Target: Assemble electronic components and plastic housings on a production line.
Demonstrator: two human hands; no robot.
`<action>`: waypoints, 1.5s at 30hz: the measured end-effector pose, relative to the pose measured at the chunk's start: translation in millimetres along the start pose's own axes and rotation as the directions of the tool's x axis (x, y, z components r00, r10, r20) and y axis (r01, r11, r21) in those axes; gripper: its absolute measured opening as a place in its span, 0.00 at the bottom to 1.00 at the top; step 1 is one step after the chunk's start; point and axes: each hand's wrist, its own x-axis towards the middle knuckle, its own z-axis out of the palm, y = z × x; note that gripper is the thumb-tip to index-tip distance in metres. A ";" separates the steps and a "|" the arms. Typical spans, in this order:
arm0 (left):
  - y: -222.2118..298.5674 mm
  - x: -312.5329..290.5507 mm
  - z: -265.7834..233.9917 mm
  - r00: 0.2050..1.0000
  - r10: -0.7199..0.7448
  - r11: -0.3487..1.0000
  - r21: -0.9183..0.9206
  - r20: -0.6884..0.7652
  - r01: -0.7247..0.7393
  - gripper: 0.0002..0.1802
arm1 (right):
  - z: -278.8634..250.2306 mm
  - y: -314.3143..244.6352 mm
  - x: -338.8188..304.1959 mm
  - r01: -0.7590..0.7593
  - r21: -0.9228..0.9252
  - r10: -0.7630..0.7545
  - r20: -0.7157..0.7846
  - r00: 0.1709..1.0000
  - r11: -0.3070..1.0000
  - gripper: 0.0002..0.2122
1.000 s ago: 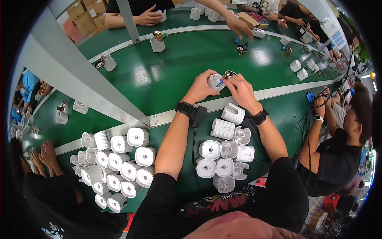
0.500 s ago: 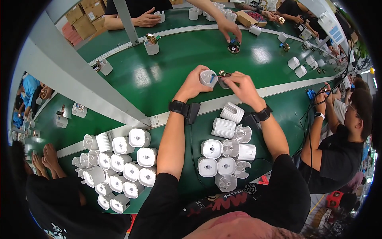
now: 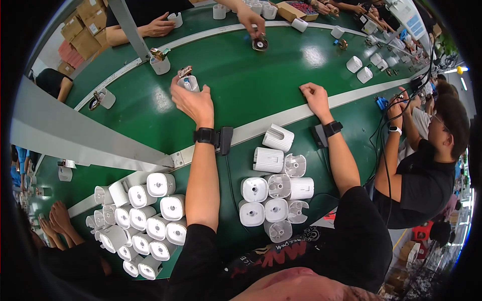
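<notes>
My left hand (image 3: 195, 103) is wrapped round a white plastic housing (image 3: 189, 83) over the green belt. A coppery metal assembly (image 3: 185, 71) shows at the housing's far rim, and a bit of blue sits inside. Apart from it, my right hand (image 3: 316, 97) rests above the belt, fingers curled in and nothing visible in them. Nearest to that forearm is a group of white ribbed housings (image 3: 268, 159) on my side of the rail. More white housings (image 3: 156, 228) stand packed together by my left forearm.
A grey post (image 3: 95, 120) rises at the left. The pale rail (image 3: 261, 124) edges the belt. Across it, a co-worker's hand (image 3: 251, 21) holds a round dark part (image 3: 260, 44). Housings with metal parts (image 3: 160, 65) stand on the belt's far side. Black cables (image 3: 384, 150) hang at the right.
My left hand has carried the housing left across the belt. My right hand has let go of the metal assembly, which is now at the housing's rim. The view has shifted too.
</notes>
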 end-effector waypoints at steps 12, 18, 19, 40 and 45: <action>28.0 -7.3 -1.6 0.878 0.460 0.870 -0.130 -0.132 -0.475 0.21 | 5.5 -1.2 -1.3 0.036 0.001 -0.036 0.100 0.994 0.999 0.09; 19.4 -41.4 22.8 0.760 0.379 0.896 -0.414 0.528 -0.159 0.09 | 0.5 3.6 2.1 0.041 -0.025 -0.037 0.132 0.991 0.999 0.09; 7.3 -45.6 28.0 0.667 0.438 0.890 -0.395 0.603 -0.227 0.09 | 3.0 2.3 3.5 0.050 -0.012 -0.048 0.145 0.988 0.999 0.09; 15.9 -65.0 24.9 0.841 0.234 0.968 -0.200 0.488 -0.153 0.07 | -1.6 20.2 5.2 0.065 -0.011 -0.062 0.194 0.979 0.998 0.11; 12.8 -61.7 26.0 0.867 0.223 0.973 -0.158 0.446 -0.169 0.06 | 1.2 14.8 5.2 0.074 -0.007 -0.071 0.186 0.980 0.997 0.11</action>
